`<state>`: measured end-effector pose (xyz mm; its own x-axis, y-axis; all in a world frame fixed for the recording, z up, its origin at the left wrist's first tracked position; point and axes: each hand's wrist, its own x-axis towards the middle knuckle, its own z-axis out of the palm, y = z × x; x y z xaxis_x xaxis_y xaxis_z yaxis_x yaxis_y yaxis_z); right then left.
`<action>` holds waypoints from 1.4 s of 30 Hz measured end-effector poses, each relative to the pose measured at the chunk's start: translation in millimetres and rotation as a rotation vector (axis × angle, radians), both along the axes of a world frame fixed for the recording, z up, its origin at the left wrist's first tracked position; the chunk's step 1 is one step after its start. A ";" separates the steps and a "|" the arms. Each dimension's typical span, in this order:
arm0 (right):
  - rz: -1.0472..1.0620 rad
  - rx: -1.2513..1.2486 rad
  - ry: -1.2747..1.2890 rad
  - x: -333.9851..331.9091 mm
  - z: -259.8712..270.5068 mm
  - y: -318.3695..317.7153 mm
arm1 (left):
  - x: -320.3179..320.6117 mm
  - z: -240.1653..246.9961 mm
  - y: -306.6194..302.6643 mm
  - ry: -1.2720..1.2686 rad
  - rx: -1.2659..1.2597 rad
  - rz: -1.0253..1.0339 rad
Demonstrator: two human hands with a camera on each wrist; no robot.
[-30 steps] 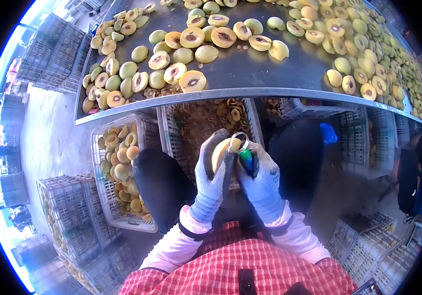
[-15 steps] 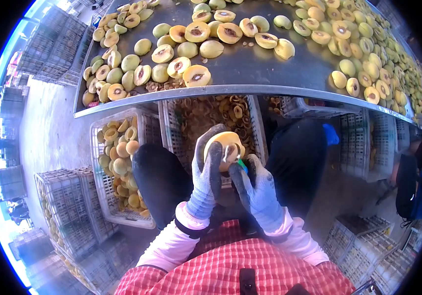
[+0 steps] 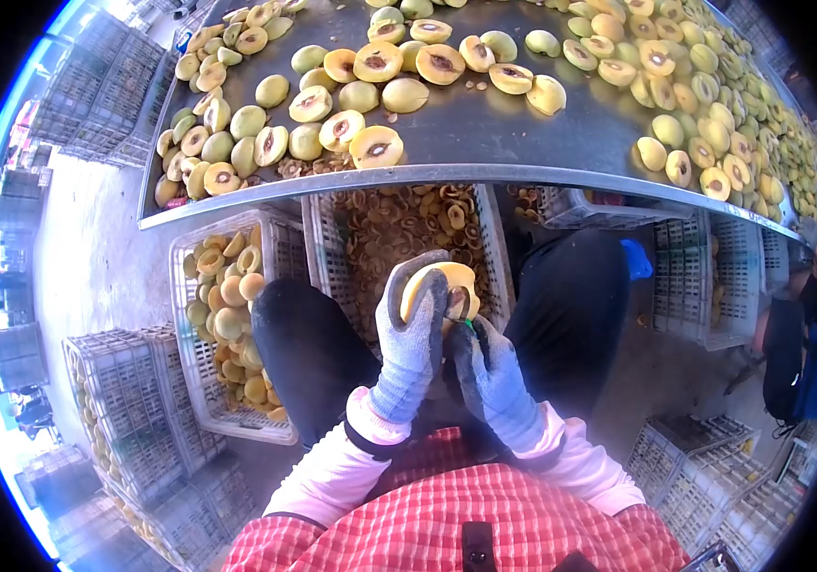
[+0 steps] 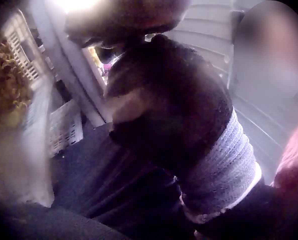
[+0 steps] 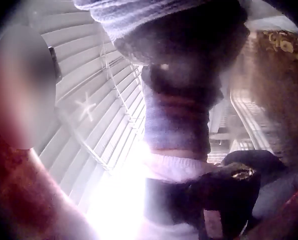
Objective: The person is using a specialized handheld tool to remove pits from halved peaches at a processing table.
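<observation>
In the head view my gloved left hand (image 3: 407,334) grips a yellow peach half (image 3: 463,276), thumb across its near side and fingers behind it. My gloved right hand (image 3: 492,377) pinches a pitting knife (image 3: 469,324) with a green handle, its metal loop at the cut face of the peach half. Most of the handle is hidden by the right fingers. Below both hands stands a crate (image 3: 317,250) of peach scraps. Both wrist views are dark; they show the left glove (image 4: 219,155) and right glove (image 5: 176,122), with the fingertips obscured.
A metal table (image 3: 484,133) bearing many peach halves (image 3: 377,147) lies ahead, its raised edge facing me. By my left knee stands a white crate (image 3: 291,435) of peach halves. Stacked crates (image 3: 132,400) rise at the left, more crates (image 3: 704,467) at the lower right.
The peach half has turned in my left hand, its cut face showing more than a second ago. My right hand and the knife have shifted down beneath it.
</observation>
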<state>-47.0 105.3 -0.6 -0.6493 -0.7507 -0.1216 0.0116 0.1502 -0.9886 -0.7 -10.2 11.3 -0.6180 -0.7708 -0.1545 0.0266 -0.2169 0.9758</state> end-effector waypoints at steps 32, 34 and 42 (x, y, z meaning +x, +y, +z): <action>0.257 -0.398 -1.822 2.9 2.0 19.0 | -3.0 -10.6 -23.3 -0.055 -0.478 -0.355; 0.295 -0.461 -1.885 4.8 -0.8 18.7 | -0.1 -12.4 -23.2 -0.047 -0.576 -0.345; 0.378 -0.612 -2.117 7.2 -9.6 16.9 | 3.5 -19.1 -27.6 -0.080 -0.720 -0.413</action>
